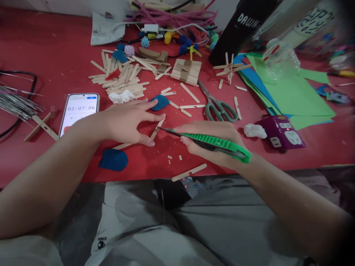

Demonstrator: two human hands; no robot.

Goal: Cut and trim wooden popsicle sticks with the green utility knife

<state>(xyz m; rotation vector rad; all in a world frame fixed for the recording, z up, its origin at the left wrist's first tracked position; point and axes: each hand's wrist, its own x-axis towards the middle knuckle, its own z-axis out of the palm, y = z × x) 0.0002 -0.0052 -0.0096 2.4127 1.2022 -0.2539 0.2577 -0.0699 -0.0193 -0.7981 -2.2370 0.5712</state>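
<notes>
My right hand (pixel 210 142) is closed around a green box cutter (pixel 222 143). The cutter's blade points left, its tip on a wooden craft stick (pixel 157 129) that lies slanted on the red table. With fingers spread, my left hand (pixel 127 120) lies flat, thumb at the stick's lower end and a finger at its upper end. A blue felt piece (pixel 160 102) is by its fingertips, and another blue felt piece (pixel 113 159) lies below the wrist. One notched craft stick (pixel 189 172) rests near the table's front edge, beside small wood chips (pixel 180 157).
Grey-handled scissors (pixel 219 107) lie beyond my right hand. A pile of craft sticks (pixel 124 77) stands behind my left hand, with a phone (pixel 80 109) to its left. Rightward are a purple power socket (pixel 283 133), green paper sheets (pixel 302 92) and a black bottle (pixel 241 29).
</notes>
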